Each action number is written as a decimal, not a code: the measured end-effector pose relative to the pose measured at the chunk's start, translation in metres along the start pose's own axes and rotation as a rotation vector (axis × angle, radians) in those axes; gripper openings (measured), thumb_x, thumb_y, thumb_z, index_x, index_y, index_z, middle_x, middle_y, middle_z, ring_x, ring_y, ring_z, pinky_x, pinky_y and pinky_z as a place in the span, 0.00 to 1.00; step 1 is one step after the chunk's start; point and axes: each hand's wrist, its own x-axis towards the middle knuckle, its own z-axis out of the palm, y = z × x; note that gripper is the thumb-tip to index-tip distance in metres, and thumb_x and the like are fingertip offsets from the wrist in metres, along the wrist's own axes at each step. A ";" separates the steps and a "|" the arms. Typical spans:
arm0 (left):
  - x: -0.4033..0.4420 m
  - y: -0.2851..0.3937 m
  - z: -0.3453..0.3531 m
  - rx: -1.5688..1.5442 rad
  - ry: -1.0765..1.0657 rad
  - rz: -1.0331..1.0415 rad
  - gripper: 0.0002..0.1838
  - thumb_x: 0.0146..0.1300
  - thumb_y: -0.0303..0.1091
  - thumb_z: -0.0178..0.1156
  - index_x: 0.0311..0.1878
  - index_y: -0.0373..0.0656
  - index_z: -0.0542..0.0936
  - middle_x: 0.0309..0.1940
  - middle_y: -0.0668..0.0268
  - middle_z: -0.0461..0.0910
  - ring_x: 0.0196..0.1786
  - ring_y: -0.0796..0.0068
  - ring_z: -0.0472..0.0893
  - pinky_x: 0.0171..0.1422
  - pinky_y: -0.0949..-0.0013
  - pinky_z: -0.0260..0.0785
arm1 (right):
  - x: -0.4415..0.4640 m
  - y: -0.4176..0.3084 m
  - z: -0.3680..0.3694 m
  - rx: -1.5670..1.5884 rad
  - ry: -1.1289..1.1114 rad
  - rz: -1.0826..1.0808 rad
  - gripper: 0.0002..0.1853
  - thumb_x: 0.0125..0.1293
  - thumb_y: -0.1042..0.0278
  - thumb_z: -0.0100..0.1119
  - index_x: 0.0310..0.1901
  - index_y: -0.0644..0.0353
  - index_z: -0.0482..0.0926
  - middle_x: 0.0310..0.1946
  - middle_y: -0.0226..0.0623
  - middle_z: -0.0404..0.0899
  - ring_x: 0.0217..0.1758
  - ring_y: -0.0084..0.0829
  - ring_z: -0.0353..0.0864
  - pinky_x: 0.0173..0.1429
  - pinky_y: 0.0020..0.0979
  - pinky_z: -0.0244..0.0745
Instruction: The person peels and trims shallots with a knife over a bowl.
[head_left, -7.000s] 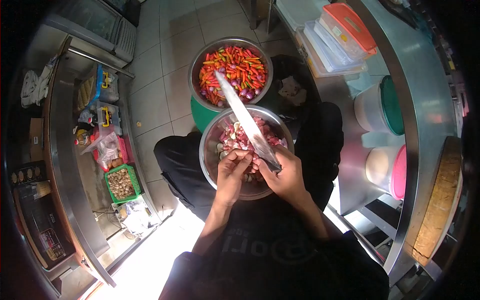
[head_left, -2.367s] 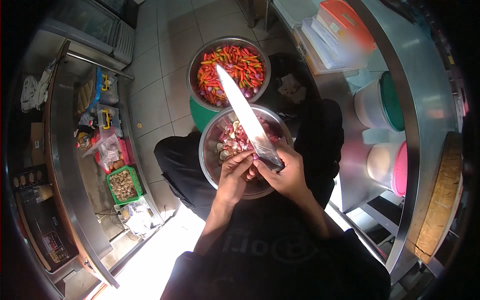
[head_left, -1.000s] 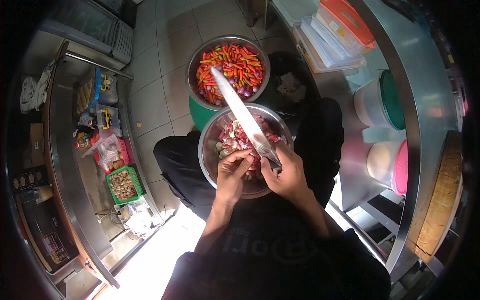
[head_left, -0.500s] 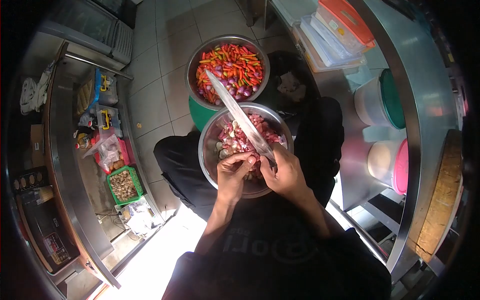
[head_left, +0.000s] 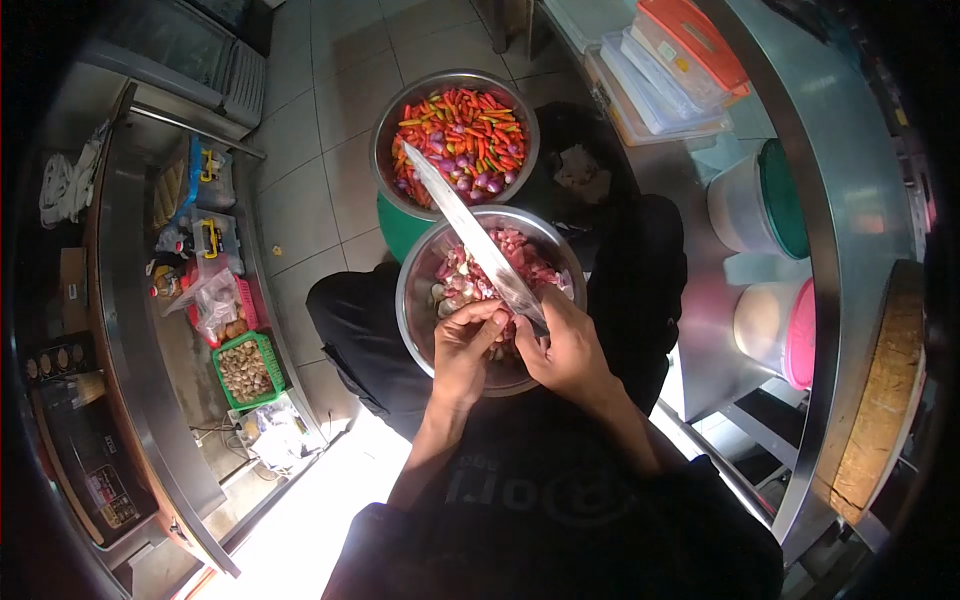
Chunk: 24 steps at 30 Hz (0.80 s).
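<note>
In the head view, looking down, a seated person's two bare hands meet over a wide steel bowl (head_left: pixel 416 275) that sits between dark-trousered legs (head_left: pixel 640 265). The right hand (head_left: pixel 566 338) is closed around the rear end of a long knife (head_left: pixel 472 230); the fingers hide most or all of the handle. The knife slants away from that grip, forward and to the person's left. Its long axis crosses above the near bowl, and the tip appears over a second steel bowl (head_left: pixel 383 150) farther off.

The left hand (head_left: pixel 464 345) is just left of the knife's rear end, well back from the tip. Its thumb and fingers curl in close to the right thumb, near the blade's base. Whether that left grip is closed on a small piece is hard to tell, as the fingertips cover the spot. The right hand is the one on the knife; the left is beside it, on the blade's left.

Below both hands, inside the near bowl, are reddish and pale cut pieces (head_left: pixel 530 264). In the far bowl lie red, orange and green chillies (head_left: pixel 495 118), with small purple onions (head_left: pixel 482 183) on the side nearer the person. A round green surface (head_left: pixel 396 228) shows beneath that bowl's near left edge.
</note>
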 end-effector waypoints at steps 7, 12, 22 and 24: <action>0.001 -0.003 -0.005 -0.042 -0.036 -0.035 0.11 0.71 0.23 0.70 0.55 0.38 0.88 0.44 0.68 0.90 0.39 0.84 0.82 0.45 0.78 0.72 | -0.001 0.004 0.003 -0.043 0.014 0.035 0.11 0.70 0.73 0.63 0.46 0.68 0.72 0.38 0.56 0.76 0.42 0.66 0.80 0.42 0.55 0.76; 0.000 0.003 -0.001 -0.087 -0.038 -0.075 0.11 0.72 0.24 0.70 0.55 0.39 0.88 0.43 0.68 0.90 0.37 0.85 0.80 0.44 0.79 0.71 | 0.007 -0.004 0.001 0.060 0.128 -0.077 0.11 0.70 0.73 0.63 0.47 0.68 0.73 0.39 0.59 0.77 0.43 0.66 0.80 0.46 0.55 0.76; -0.002 0.002 0.001 -0.038 -0.014 -0.054 0.11 0.73 0.23 0.68 0.56 0.38 0.88 0.44 0.68 0.89 0.40 0.84 0.82 0.47 0.78 0.73 | -0.001 0.002 0.000 -0.009 -0.025 0.052 0.13 0.70 0.72 0.65 0.47 0.68 0.73 0.38 0.58 0.77 0.42 0.66 0.81 0.45 0.56 0.76; -0.002 0.003 0.000 -0.032 -0.027 -0.066 0.11 0.73 0.23 0.68 0.56 0.38 0.88 0.44 0.69 0.89 0.41 0.84 0.82 0.48 0.78 0.73 | 0.000 0.003 -0.001 -0.056 -0.019 0.059 0.12 0.70 0.71 0.65 0.45 0.68 0.73 0.37 0.57 0.77 0.42 0.65 0.81 0.43 0.54 0.76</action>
